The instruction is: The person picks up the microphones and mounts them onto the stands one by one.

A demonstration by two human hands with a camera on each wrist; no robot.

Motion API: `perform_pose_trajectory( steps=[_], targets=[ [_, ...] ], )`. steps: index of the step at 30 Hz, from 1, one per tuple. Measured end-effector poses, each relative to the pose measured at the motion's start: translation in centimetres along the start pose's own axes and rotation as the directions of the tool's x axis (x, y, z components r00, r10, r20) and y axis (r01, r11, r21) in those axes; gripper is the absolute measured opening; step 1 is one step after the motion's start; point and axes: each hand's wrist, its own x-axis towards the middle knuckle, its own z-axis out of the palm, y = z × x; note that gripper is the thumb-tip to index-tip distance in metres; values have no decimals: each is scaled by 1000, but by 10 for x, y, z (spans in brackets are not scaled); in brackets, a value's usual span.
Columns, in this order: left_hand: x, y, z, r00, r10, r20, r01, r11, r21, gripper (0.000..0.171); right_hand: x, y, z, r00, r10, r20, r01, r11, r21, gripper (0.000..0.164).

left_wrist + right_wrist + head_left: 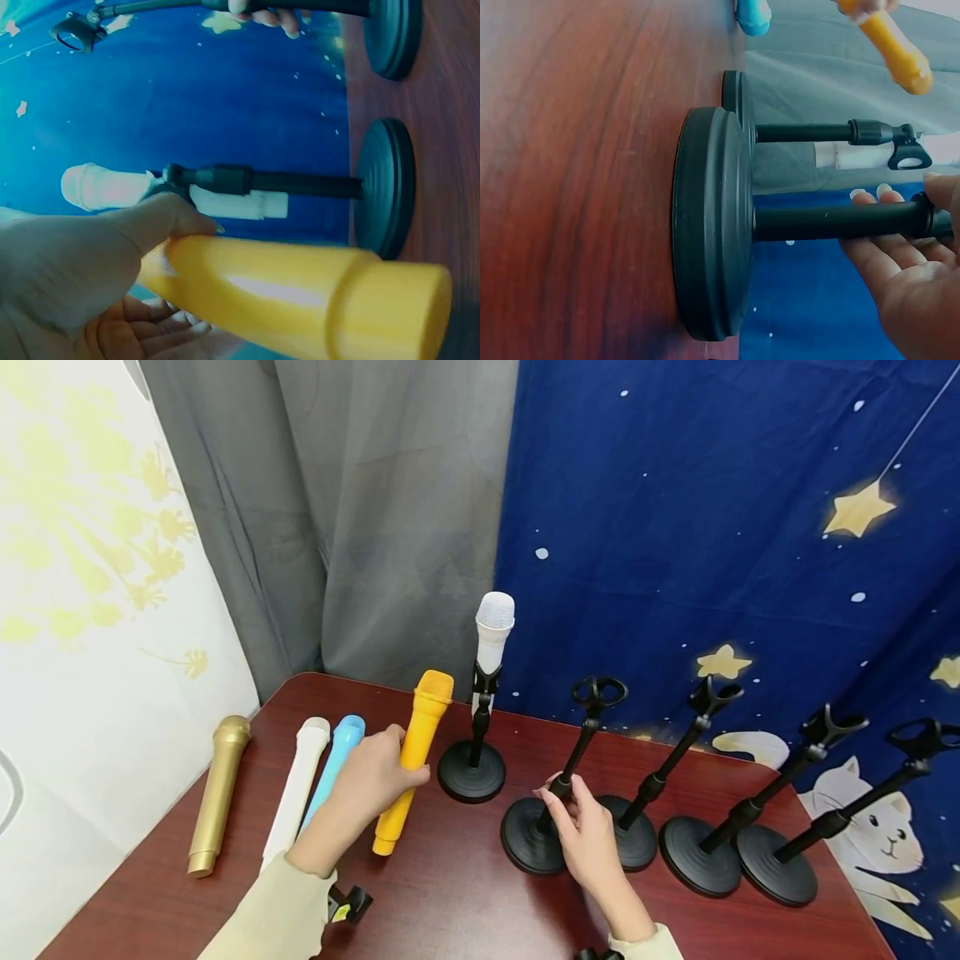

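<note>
My left hand grips a yellow microphone around its middle, head up and tilted, held above the table. The left wrist view shows the thumb along the yellow body. With my right hand I hold the pole of a black microphone stand, whose ring clip at the top bears nothing. In the right wrist view this stand's round base is on the table. Between the hands, further back, a white microphone sits upright in the clip of another black stand.
On the table's left lie a gold microphone, a white microphone and a blue microphone, partly behind my left hand. More black stands line the right side. Grey and blue curtains hang behind the table's back edge.
</note>
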Motion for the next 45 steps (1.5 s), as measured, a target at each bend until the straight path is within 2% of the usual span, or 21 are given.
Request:
perform_pose_trajectory(
  steps=[4,8,16,23,27,30,33,36,40,43,45],
  targets=[
    [-1,8,-2,1000,3,20,-1,995,-97,36,-4,12,4,999,-46,4,46,999,0,9],
    [-2,16,-5,998,33,49,-23,984,-177,33,-7,26,9,997,-72,17,72,997,-8,11],
    [-7,38,-15,994,90,62,-67,951,-301,33,-15,22,18,996,-89,-23,91,994,62,13],
    [-6,57,-22,987,160,18,-142,916,-375,37,-22,16,25,993,-116,17,115,992,51,12],
    [-5,67,-24,981,193,0,-177,900,-399,43,-25,10,29,991,-136,-9,136,990,40,11],
    [-4,73,-25,978,205,-40,-202,882,-426,42,-27,1,31,987,-154,-42,155,988,17,12],
    [-2,79,-27,972,218,-92,-236,854,-464,39,-30,-14,31,985,-163,-52,164,987,3,15],
    [0,87,-28,957,257,-134,-288,800,-526,37,-31,-23,32,986,-159,-52,160,987,16,18],
    [4,100,-30,933,313,-178,-355,718,-599,32,-32,-15,39,985,-169,-46,170,985,22,14],
    [9,110,-33,915,344,-210,-397,682,-614,27,-32,-6,46,981,-189,-31,190,981,31,10],
    [12,117,-34,898,376,-227,-429,643,-635,27,-33,-3,49,980,-200,-21,201,979,43,9]
  ],
)
